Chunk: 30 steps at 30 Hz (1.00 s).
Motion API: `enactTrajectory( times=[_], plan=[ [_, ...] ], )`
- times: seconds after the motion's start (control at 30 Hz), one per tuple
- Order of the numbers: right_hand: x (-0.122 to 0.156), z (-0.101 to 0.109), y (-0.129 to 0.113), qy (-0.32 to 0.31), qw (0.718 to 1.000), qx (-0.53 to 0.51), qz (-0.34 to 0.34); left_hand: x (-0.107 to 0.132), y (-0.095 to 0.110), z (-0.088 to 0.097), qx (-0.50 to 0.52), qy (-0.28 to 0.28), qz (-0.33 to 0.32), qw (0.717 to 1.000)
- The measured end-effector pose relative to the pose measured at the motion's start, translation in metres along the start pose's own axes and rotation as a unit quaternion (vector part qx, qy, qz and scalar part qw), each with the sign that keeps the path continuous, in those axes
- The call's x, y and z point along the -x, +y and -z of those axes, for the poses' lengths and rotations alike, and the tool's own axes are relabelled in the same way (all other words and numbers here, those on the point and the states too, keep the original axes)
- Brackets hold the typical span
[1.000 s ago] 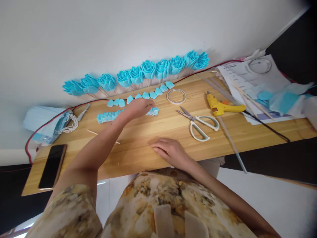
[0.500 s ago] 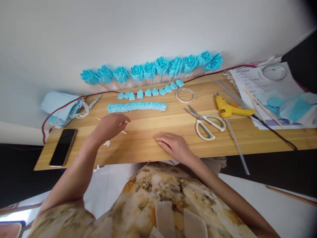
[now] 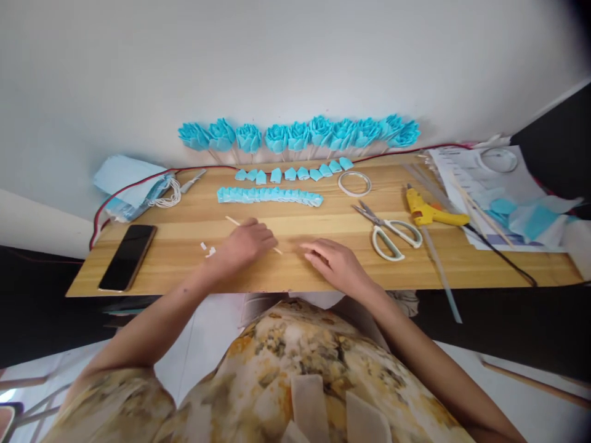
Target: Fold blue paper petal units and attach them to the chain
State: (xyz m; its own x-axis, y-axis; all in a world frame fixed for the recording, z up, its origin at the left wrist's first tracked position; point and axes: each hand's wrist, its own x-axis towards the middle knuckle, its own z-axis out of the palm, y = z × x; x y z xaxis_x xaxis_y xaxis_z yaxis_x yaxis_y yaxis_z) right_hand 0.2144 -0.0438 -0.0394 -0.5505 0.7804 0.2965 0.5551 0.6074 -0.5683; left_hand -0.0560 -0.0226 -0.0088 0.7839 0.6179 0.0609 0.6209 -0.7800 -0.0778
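My left hand (image 3: 252, 242) is closed over a thin wooden stick (image 3: 233, 220), whose two ends stick out on either side of the fingers. To its right, my right hand (image 3: 335, 264) rests near the table's front edge, fingers loosely stretched with a gap to the thumb and nothing in them. Small white scraps (image 3: 210, 251) lie beside my left wrist. Beyond the hands is a row of overlapping folded blue petals (image 3: 270, 195), and behind it a line of separate blue petals (image 3: 290, 174). Scissors (image 3: 388, 231) lie partly spread to the right of my right hand.
Blue flowers (image 3: 295, 135) on sticks lean along the wall. A roll of tape (image 3: 354, 183), a yellow glue gun (image 3: 431, 211) and papers (image 3: 498, 184) are on the right. A phone (image 3: 128, 257) and a stack of blue sheets (image 3: 132, 181) are at the left.
My left hand has moved right, toward my right hand, and the stick has come along with it. My right hand stays nearly still. The camera view has shifted slightly.
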Motion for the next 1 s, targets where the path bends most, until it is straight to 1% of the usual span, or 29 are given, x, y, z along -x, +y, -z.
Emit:
enactTrajectory(
  times=[0.03,0.1,0.13,0.2,0.23,0.27,0.33,0.37,0.4,0.47,0.53,0.6,0.67,0.73,0.8,0.87,0.97,1.0],
  plan=[
    [-0.001,0.0,-0.001,0.0,1.0,0.002,0.001,-0.004,0.01,-0.005,0.011,0.013,-0.019,1.0],
    [-0.001,0.001,-0.002,-0.004,1.0,0.009,0.004,-0.008,0.026,-0.015,0.038,0.034,-0.026,0.998],
    [-0.001,0.002,-0.002,-0.005,1.0,0.011,0.004,-0.006,0.031,-0.02,0.063,0.052,-0.021,0.996],
    [0.003,0.004,-0.002,-0.008,1.0,0.008,0.0,0.009,0.035,-0.027,0.106,0.107,0.021,0.988],
    [0.006,0.005,-0.001,-0.01,1.0,0.004,-0.006,0.022,0.034,-0.029,0.115,0.137,0.054,0.982],
    [0.01,0.007,0.001,-0.009,1.0,0.0,-0.014,0.038,0.03,-0.031,0.113,0.161,0.107,0.975],
    [0.019,0.01,0.004,-0.003,0.999,-0.01,-0.03,0.074,0.019,-0.034,0.084,0.188,0.227,0.952],
    [0.023,0.011,0.006,0.003,0.999,-0.016,-0.036,0.091,0.013,-0.035,0.067,0.19,0.281,0.938],
    [0.027,0.011,0.007,0.01,0.999,-0.022,-0.041,0.107,0.006,-0.037,0.056,0.178,0.328,0.926],
    [0.033,0.009,0.01,0.021,0.998,-0.036,-0.047,0.128,-0.006,-0.039,0.054,0.146,0.385,0.91],
    [0.035,0.005,0.009,0.026,0.998,-0.044,-0.048,0.136,-0.017,-0.04,0.06,0.114,0.387,0.913],
    [0.036,0.0,0.004,0.033,0.997,-0.042,-0.047,0.133,-0.026,-0.039,0.061,0.089,0.373,0.922],
    [0.038,-0.001,-0.002,0.037,0.998,-0.028,-0.039,0.126,-0.033,-0.039,0.057,0.078,0.363,0.927],
    [0.042,0.004,-0.006,0.037,0.999,-0.001,-0.03,0.12,-0.037,-0.039,0.059,0.081,0.346,0.933],
    [0.048,0.017,-0.002,0.043,0.998,0.04,-0.028,0.116,-0.039,-0.04,0.067,0.08,0.332,0.938],
    [0.056,0.037,0.009,0.065,0.992,0.096,-0.046,0.113,-0.037,-0.042,0.072,0.083,0.331,0.937],
    [0.068,0.072,0.035,0.106,0.969,0.194,-0.11,0.108,-0.028,-0.04,0.071,0.082,0.33,0.938],
    [0.071,0.082,0.044,0.107,0.958,0.228,-0.136,0.107,-0.025,-0.039,0.073,0.08,0.328,0.939]
  ],
)
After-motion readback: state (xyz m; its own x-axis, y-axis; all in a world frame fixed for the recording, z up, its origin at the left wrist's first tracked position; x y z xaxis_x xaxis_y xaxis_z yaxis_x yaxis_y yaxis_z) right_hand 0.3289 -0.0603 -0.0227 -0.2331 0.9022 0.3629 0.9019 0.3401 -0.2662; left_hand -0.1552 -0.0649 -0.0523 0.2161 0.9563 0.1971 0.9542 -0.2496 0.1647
